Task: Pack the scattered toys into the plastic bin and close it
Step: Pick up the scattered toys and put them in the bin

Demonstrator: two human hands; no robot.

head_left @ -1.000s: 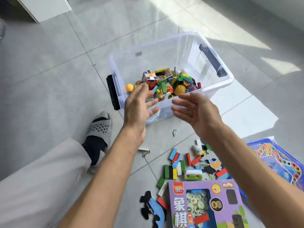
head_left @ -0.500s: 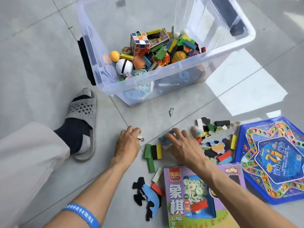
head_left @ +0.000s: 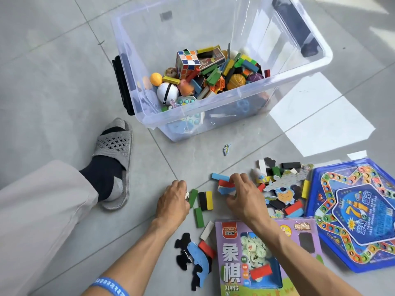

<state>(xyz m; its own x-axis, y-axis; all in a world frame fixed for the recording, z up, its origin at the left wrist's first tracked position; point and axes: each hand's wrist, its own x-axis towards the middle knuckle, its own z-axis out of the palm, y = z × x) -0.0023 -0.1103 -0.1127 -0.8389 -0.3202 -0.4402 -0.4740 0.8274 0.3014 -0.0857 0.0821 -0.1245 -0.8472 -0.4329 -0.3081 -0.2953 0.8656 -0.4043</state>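
The clear plastic bin [head_left: 245, 104] stands open on the floor, holding a puzzle cube [head_left: 188, 60], balls and many coloured blocks. My left hand [head_left: 173, 201] is down on the floor, fingers curled round a small white piece. My right hand [head_left: 243, 195] grips a cluster of red, blue and white blocks [head_left: 225, 186]. Between the hands lie green, black and yellow blocks [head_left: 202, 200]. More blocks and puzzle pieces [head_left: 282, 189] are scattered to the right.
A purple chess box [head_left: 233, 257] lies under my right forearm. A blue hexagonal game board [head_left: 352, 212] lies at the right. Black and blue foam pieces [head_left: 192, 257] lie near the left forearm. My foot in a grey slipper [head_left: 115, 161] is left of the bin. No lid is in view.
Both hands came down from over the bin to the floor. The right hand has closed on a cluster of blocks, and the left hand has curled round a small white piece.
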